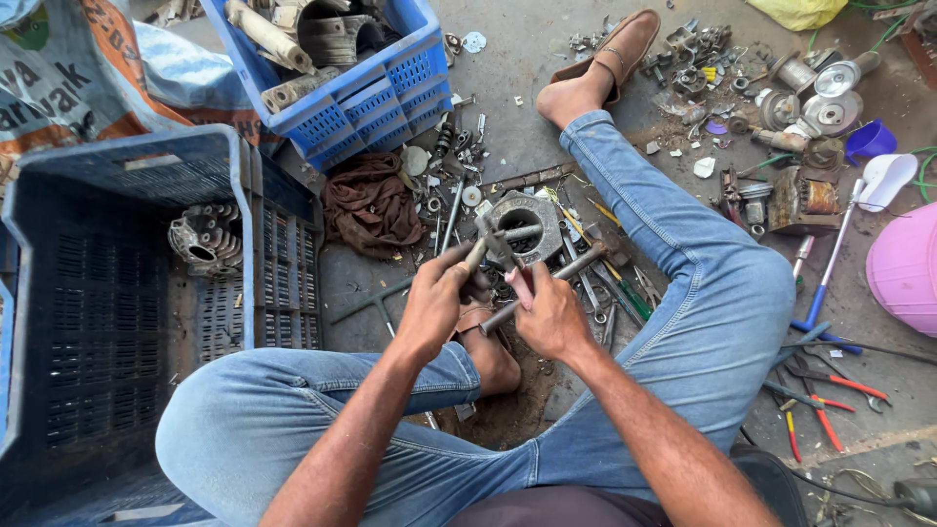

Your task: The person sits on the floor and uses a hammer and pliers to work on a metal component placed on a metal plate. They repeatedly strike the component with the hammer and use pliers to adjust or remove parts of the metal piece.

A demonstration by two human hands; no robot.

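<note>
I sit on the floor in blue jeans with my legs spread around a heap of tools. My left hand (436,303) grips a metal rod tool (493,239) that points up and right toward a grey cast metal housing (525,224) with a round hole. My right hand (549,314) is closed around a long dark metal bar (571,268) with a hammer-like head, and a pinkish handle (520,284) shows between the fingers. Both hands meet just in front of the housing.
A large dark blue crate (98,322) at left holds a finned metal part (205,239). A smaller blue crate (371,98) of scrap stands behind it. A brown rag (371,205), loose screwdrivers and pliers (825,385), motor parts (800,200) and a pink tub (906,268) lie around.
</note>
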